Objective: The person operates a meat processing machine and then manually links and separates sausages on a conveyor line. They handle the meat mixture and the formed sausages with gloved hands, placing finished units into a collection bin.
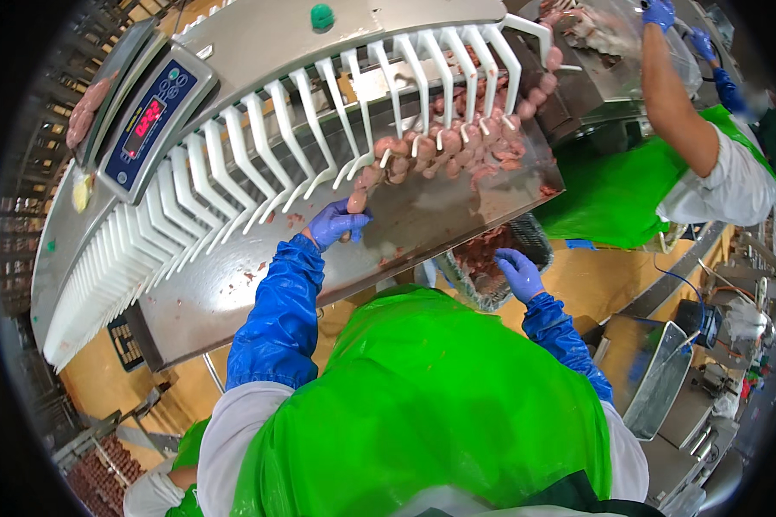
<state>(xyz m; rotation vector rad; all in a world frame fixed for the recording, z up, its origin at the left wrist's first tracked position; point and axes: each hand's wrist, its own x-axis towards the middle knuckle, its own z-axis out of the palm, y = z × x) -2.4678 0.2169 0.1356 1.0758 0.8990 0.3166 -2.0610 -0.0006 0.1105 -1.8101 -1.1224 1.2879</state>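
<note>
My left hand [336, 226], in a blue-purple glove, is closed around the end of a string of pink sausage links [397, 164]. One link [357, 202] sticks up above its fingers. From there the string runs right along the lower ends of white hooked prongs [414, 86], and more links bunch up beneath them. Over the edge of a lined bin [539, 241] holding meat scraps, my right hand [519, 274] hovers with its fingers stretched loosely and nothing seen in them. A steel tray [207, 310] lies under the prongs, with small meat bits on it.
At the upper left a scale [159, 116] with a lit red display stands beside a pan of sausages [90, 112]. A co-worker in a green apron [612, 189] works at the upper right beside a steel machine. A grey tub [664, 379] sits to the right.
</note>
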